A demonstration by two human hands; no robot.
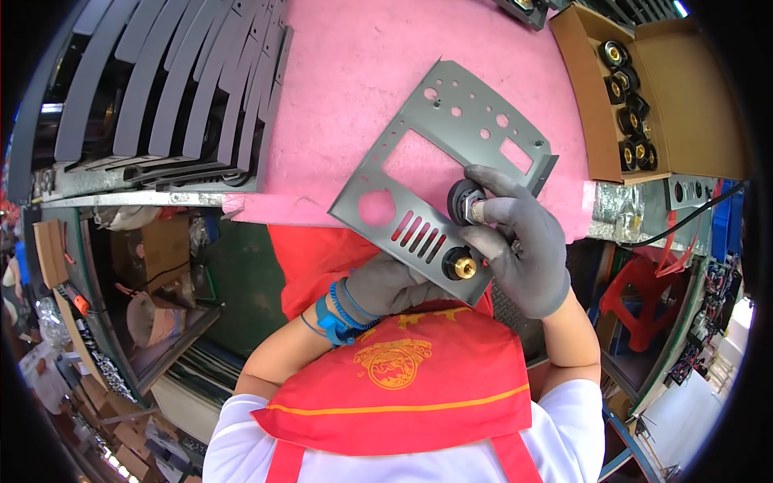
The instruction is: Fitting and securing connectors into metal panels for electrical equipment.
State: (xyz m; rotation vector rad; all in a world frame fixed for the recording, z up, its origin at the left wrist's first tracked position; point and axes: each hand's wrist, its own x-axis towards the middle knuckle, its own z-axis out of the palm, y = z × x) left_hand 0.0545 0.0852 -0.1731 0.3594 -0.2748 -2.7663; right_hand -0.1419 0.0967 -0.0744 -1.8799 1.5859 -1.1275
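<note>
A grey sheet-metal panel [487, 150] with round holes, rectangular cutouts and a row of slots is tilted over the front edge of the pink work surface. My left hand [382, 286], in a grey glove, grips its near edge; some fingers are hidden beneath. Between the thumb and fingers of my gloved right hand [523, 253], a round black fitting [462, 201] with a metal threaded end is pinched just above the panel. A similar black fitting with a brass centre [460, 264] sits in the panel's near corner, beside the slots.
Several dark grey panels [173, 88] stand in a row at the left. An open cardboard box [580, 88] at the right holds several black-and-brass fittings [628, 121]. Pink sheeting [346, 72] covers the bench. A red stool [636, 302] stands below right, near a black cable [688, 221].
</note>
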